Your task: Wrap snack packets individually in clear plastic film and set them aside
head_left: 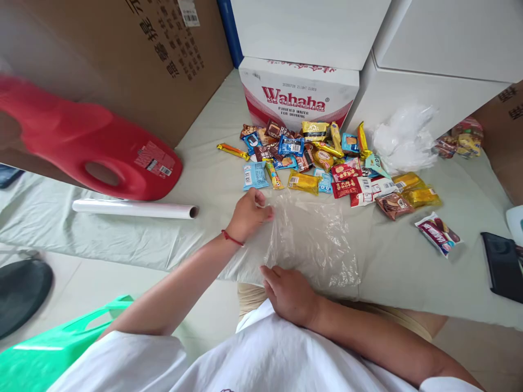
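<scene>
A clear plastic bag (314,239) lies flat on the cloth-covered table in front of me. My left hand (249,214), with a red cord at the wrist, is closed in a pinch at the bag's upper left edge. Close to the table's front edge, my right hand (292,294) has its fingers curled together at the bag's lower left corner. Just beyond the bag is a pile of wrapped snacks (304,182) in blue, yellow, red and brown packets. One purple and white snack packet (438,234) sits apart on the right.
Behind the snacks stands a Wahaba-style white and red water carton (300,95) marked "Wahaha". A bundle of clear bags (404,141) is to its right. On the left are a red jug (93,147) and a white roll (133,209). A black phone-like object (504,267) lies far right.
</scene>
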### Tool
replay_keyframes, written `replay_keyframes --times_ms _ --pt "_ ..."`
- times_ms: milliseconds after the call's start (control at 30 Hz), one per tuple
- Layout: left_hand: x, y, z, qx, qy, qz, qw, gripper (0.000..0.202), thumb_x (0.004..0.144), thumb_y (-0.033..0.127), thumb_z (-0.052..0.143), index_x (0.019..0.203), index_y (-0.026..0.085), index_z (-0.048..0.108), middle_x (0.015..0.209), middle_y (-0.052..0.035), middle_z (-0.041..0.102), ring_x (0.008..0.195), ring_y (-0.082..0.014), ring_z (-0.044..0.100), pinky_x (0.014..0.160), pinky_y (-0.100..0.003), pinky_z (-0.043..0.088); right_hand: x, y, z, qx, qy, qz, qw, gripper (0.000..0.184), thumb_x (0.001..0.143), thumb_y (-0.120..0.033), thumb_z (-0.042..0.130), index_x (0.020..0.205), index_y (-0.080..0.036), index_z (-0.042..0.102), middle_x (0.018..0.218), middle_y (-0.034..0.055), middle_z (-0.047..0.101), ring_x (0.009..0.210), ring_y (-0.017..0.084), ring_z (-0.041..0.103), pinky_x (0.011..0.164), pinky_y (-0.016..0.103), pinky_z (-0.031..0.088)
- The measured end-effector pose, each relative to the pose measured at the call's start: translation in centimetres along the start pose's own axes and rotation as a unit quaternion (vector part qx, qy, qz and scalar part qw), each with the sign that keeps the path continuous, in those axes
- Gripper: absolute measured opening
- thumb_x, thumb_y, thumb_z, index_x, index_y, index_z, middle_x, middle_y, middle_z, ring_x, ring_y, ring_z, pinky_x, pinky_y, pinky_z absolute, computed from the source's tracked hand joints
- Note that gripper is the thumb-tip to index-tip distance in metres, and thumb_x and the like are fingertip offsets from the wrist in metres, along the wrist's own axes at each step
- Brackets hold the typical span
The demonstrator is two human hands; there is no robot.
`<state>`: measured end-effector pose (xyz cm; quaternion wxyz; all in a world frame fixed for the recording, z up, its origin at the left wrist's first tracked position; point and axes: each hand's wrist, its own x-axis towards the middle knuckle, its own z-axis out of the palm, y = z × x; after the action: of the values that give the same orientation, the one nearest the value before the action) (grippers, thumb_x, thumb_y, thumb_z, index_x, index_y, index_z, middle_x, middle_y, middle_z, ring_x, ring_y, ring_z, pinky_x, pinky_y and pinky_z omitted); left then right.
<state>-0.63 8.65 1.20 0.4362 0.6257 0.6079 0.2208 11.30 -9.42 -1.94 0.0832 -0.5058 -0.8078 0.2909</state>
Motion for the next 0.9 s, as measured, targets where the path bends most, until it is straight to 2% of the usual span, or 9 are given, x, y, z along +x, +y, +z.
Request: replay_keyframes --times_ms 100,267,367,433,533,600,667,767,900 --pt "-1.8 -0.1 1.3 -0.030 -0.004 0.011 0.999 0.018 0.081 0.031 0.063 0.093 0.021 0.054 0.097 -0.0043 0.067 0.087 -0.0211 0.069 0.080 -0.036 0.056 0.7 -0.7 0.3 0.009 -0.029 0.012 0.999 0.045 0.103 -0.023 0.044 0.147 -0.012 0.049 0.106 0.0115 0.074 0.081 0.025 0.073 0.065 0.035 0.052" --pt "-3.9 -1.0 3.5 0.099 -0.006 0.091 0.991 0.021 0.090 0.031 0.050 0.100 0.021 0.066 0.124 -0.0120 0.070 0.120 -0.0276 0.065 0.106 -0.046 0.051 1.1 -1.8 0.2 0.046 -0.051 -0.026 0.997 0.050 0.099 -0.023 0.050 0.147 -0.007 0.047 0.107 0.0152 0.075 0.081 0.027 0.072 0.065 0.035 0.052" --pt "-4.8 -2.0 4.4 0.186 0.013 0.134 0.973 0.030 0.098 0.028 0.040 0.105 0.020 0.068 0.142 -0.0126 0.064 0.145 -0.0287 0.047 0.121 -0.053 0.035 0.4 -1.5 -2.3 0.136 -0.044 -0.103 0.984 0.031 0.099 -0.027 0.056 0.125 -0.015 0.064 0.094 0.0076 0.075 0.080 0.021 0.070 0.069 0.029 0.051" --pt "-5.4 -2.6 4.9 0.241 0.032 0.146 0.959 0.035 0.101 0.027 0.036 0.118 0.020 0.066 0.151 -0.0119 0.057 0.150 -0.0287 0.041 0.124 -0.060 0.026 -0.3 -0.2 -4.6 0.174 0.022 -0.116 0.978 0.022 0.103 -0.025 0.050 0.112 -0.019 0.069 0.088 0.0037 0.073 0.082 0.017 0.067 0.074 0.027 0.052" --pt "-6.2 -3.2 5.4 0.300 0.039 0.169 0.938 0.042 0.104 0.030 0.033 0.135 0.020 0.060 0.158 -0.0130 0.050 0.152 -0.0285 0.038 0.125 -0.064 0.019 -1.2 3.7 -7.6 0.098 0.213 -0.009 0.972 0.028 0.104 -0.026 0.048 0.123 -0.021 0.068 0.112 0.0110 0.070 0.106 0.024 0.062 0.095 0.039 0.051" --pt "-6.5 -3.3 5.6 0.325 0.039 0.177 0.928 0.046 0.106 0.033 0.031 0.142 0.020 0.057 0.160 -0.0143 0.046 0.152 -0.0293 0.038 0.124 -0.065 0.018 -1.5 7.4 -8.7 -0.005 0.282 0.076 0.956 0.038 0.098 -0.031 0.058 0.134 -0.019 0.063 0.138 0.0185 0.058 0.126 0.034 0.050 0.106 0.054 0.044" --pt "-6.6 -3.3 5.6 0.343 0.037 0.181 0.921 0.050 0.106 0.035 0.030 0.149 0.020 0.051 0.162 -0.0155 0.043 0.152 -0.0303 0.037 0.124 -0.067 0.017 -1.7 11.4 -9.3 -0.043 0.289 0.130 0.947 0.039 0.093 -0.031 0.062 0.130 -0.017 0.067 0.140 0.0199 0.057 0.128 0.038 0.047 0.106 0.058 0.043" --pt "-6.6 -3.3 5.6 0.367 0.025 0.189 0.911 0.054 0.106 0.038 0.029 0.156 0.021 0.044 0.164 -0.0158 0.038 0.153 -0.0310 0.035 0.124 -0.068 0.012 -1.9 16.8 -10.8 0.047 0.254 0.169 0.951 0.023 0.093 -0.029 0.058 0.105 -0.020 0.076 0.106 0.0110 0.073 0.100 0.028 0.063 0.093 0.044 0.050" --pt "-6.8 -3.6 5.4 0.384 0.022 0.193 0.903 0.056 0.107 0.040 0.027 0.158 0.022 0.039 0.165 -0.0143 0.035 0.154 -0.0304 0.034 0.124 -0.067 0.012 -1.8 20.7 -14.1 0.170 0.233 0.217 0.933 0.025 0.091 -0.036 0.057 0.097 -0.017 0.073 0.083 0.0045 0.073 0.071 0.018 0.062 0.073 0.031 0.048"
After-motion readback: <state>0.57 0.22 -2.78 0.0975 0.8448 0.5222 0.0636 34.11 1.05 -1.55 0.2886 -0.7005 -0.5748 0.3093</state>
